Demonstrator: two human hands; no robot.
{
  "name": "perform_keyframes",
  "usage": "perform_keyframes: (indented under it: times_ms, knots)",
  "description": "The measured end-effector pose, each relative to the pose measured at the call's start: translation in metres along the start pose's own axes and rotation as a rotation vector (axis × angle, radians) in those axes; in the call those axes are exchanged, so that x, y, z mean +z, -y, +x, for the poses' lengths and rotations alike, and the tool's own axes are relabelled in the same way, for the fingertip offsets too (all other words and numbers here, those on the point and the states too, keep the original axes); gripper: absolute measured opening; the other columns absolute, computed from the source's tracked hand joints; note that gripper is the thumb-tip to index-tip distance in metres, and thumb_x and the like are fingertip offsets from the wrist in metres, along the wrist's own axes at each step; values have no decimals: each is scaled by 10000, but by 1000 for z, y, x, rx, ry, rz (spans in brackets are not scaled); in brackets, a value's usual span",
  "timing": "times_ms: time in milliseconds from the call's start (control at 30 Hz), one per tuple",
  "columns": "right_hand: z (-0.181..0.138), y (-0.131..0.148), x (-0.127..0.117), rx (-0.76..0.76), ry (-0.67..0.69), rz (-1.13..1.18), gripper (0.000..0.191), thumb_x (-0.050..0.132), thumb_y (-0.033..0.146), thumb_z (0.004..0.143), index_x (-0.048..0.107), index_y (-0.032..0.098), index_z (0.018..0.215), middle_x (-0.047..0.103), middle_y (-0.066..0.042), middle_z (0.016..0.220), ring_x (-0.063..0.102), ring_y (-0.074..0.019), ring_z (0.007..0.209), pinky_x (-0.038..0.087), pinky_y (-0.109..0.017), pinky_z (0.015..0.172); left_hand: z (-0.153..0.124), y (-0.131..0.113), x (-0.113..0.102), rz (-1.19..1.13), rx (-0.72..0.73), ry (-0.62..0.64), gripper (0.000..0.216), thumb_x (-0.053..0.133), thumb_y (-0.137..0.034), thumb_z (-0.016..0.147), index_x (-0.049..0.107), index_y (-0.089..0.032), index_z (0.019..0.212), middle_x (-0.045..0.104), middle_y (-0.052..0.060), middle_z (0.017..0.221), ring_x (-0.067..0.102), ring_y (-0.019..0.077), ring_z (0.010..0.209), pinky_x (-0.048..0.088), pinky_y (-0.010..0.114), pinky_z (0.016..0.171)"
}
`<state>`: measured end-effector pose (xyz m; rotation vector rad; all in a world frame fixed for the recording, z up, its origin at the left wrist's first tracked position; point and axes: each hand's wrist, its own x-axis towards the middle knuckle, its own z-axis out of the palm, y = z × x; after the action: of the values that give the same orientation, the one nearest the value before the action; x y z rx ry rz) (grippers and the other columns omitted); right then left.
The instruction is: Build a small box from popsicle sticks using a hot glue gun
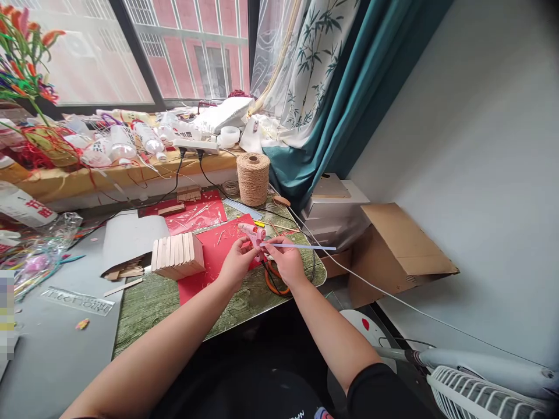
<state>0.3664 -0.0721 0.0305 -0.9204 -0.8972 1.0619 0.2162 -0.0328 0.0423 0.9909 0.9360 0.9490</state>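
My left hand grips a pink glue gun above the red mat. My right hand pinches a long pale glue stick whose left end meets the back of the gun; the stick points right, past the table's edge. A small structure of wooden slats stands on the table just left of my left hand. Orange-handled scissors lie partly hidden under my right wrist.
A spool of jute twine stands behind the mat. A power strip and several plastic bottles crowd the windowsill. Cardboard box and white boxes sit right of the table; a fan at bottom right.
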Motion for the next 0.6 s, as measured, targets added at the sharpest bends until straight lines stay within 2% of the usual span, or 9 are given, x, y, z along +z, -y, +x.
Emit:
perform_keyframes:
  times_ms: [67,200,267,367,467,600]
  knots:
    - [-6,8,-2,-28,17,4,277,846,471,875,731,239,973,791,-23,918,782,-210,855,655,-394,894,-8,-2,0,-19,48,-20,672,926,-472,748,584,-207,1262,774,43,974,722,167,828,545,338,892]
    - [-20,25,-2,-103,-87,-19,219,854,419,893,721,248,922,720,15,770,716,-165,708,637,-320,755,-25,-6,2,-60,138,-46,586,878,-424,808,539,-241,1249,722,41,1109,728,179,938,573,342,877]
    - [-25,31,-1,-102,-109,-36,196,823,415,927,726,255,986,741,7,833,722,-163,734,634,-315,751,-33,-7,2,-58,181,-49,531,864,-391,823,531,-246,1210,690,41,1149,716,168,933,579,320,834]
    - [-31,35,1,-104,-71,-61,198,718,432,1010,737,264,1113,781,-33,982,760,-195,855,646,-376,847,-44,-6,0,-24,224,-15,506,840,-372,860,520,-251,1232,678,53,1165,702,170,947,579,311,821]
    - [-34,35,3,-146,-33,-100,192,676,425,1038,749,270,1125,776,-38,965,758,-206,865,646,-395,860,-49,-3,-4,-7,249,21,520,819,-384,893,518,-261,1298,688,74,1201,706,202,1027,585,345,885]
    - [-30,38,3,-173,0,-206,201,666,442,1038,754,277,1112,767,-44,967,753,-217,869,652,-406,854,-48,1,-9,-14,231,34,500,826,-409,895,528,-246,1262,682,72,1173,712,210,1024,594,352,880]
